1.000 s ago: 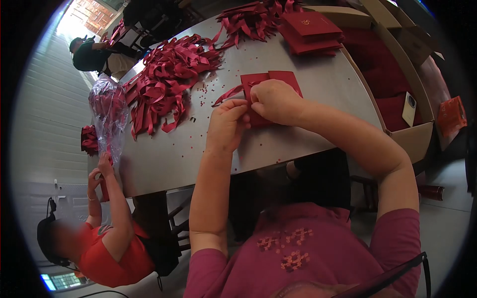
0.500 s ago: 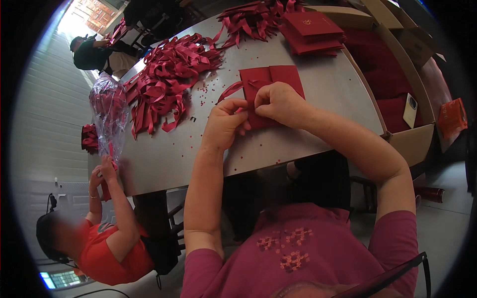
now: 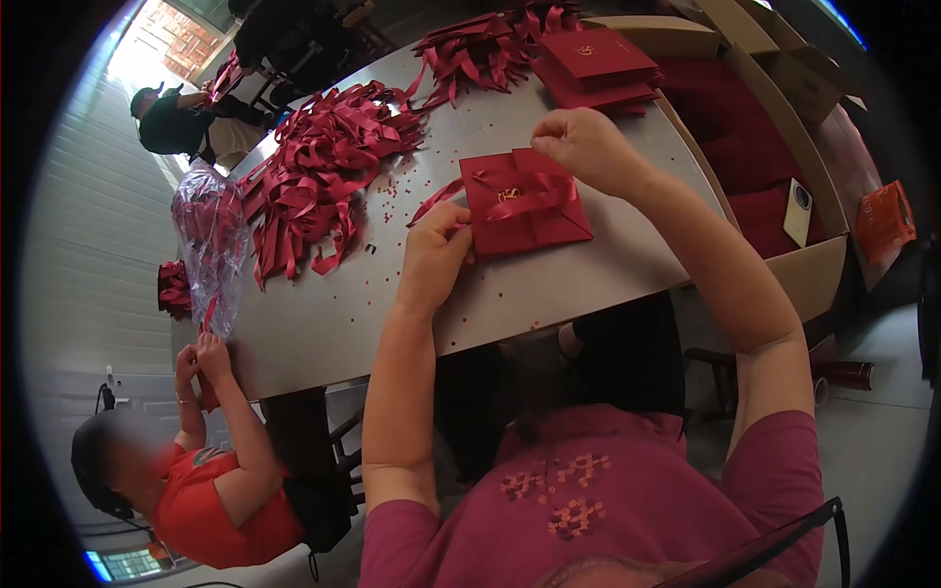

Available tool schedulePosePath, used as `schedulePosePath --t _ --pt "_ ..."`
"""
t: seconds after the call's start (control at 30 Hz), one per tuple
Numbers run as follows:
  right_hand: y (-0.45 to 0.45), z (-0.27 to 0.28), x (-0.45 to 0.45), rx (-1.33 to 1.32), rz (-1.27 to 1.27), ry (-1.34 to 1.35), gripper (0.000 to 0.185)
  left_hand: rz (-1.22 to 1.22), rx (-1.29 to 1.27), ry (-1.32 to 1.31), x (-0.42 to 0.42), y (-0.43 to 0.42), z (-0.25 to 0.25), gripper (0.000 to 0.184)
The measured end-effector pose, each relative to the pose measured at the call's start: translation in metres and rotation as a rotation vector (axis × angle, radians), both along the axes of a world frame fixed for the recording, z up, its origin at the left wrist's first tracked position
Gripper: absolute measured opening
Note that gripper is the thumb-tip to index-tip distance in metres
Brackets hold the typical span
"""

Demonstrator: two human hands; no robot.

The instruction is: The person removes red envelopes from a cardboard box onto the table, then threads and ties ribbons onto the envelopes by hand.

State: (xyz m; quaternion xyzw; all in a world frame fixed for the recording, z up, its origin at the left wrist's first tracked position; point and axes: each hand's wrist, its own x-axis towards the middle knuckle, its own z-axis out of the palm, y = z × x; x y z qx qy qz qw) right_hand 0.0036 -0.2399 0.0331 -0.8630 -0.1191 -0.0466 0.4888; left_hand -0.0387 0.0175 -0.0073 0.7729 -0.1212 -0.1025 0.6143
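Note:
A flat red paper gift bag (image 3: 529, 235) with a gold emblem lies on the metal table in front of me. A red satin ribbon (image 3: 534, 202) runs across its face, and a loop of ribbon sticks out past its left edge. My left hand (image 3: 436, 245) is closed at that left edge, thumb and fingers pinching the bag there. Above the bag's upper right corner, my right hand (image 3: 580, 145) is raised with its fingers curled into a pinch. Whatever sits between those fingertips is too small to make out.
A large heap of red ribboned bags (image 3: 323, 167) covers the table's left side; another pile (image 3: 475, 49) lies at the back. Stacked red bags (image 3: 598, 64) sit beside an open carton (image 3: 814, 279) holding a phone (image 3: 798, 213). A co-worker in orange-red (image 3: 221, 500) works at left.
My right hand has lifted from the bag's middle up to its far right corner. The ribbon now stretches over the bag's face, and the emblem shows. My left hand stays by the left edge.

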Motion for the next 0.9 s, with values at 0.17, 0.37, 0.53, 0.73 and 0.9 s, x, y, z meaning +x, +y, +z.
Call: schedulePosePath --t 0.17,0.37,0.53,0.73,0.9 --pt "-0.002 -0.021 -0.004 -0.307 -0.006 0.056 0.021 -0.022 0.217 -0.357 0.001 -0.002 -0.003 0.007" --pt "0.001 -0.010 -0.001 -0.433 -0.068 0.002 0.019 -0.031 0.393 -0.587 0.001 -0.001 0.001 0.009" --pt "0.012 -0.014 -0.001 -0.330 -0.045 0.045 0.021 -0.020 0.389 -0.572 0.001 -0.001 0.002 0.009" --pt "0.008 -0.022 0.008 -0.494 0.093 0.011 0.020 -0.024 0.383 -0.525 0.000 0.000 0.000 0.009" --pt "0.024 -0.015 0.008 0.478 0.134 0.413 0.015 -0.016 0.398 -0.533 -0.001 -0.001 0.000 0.009"
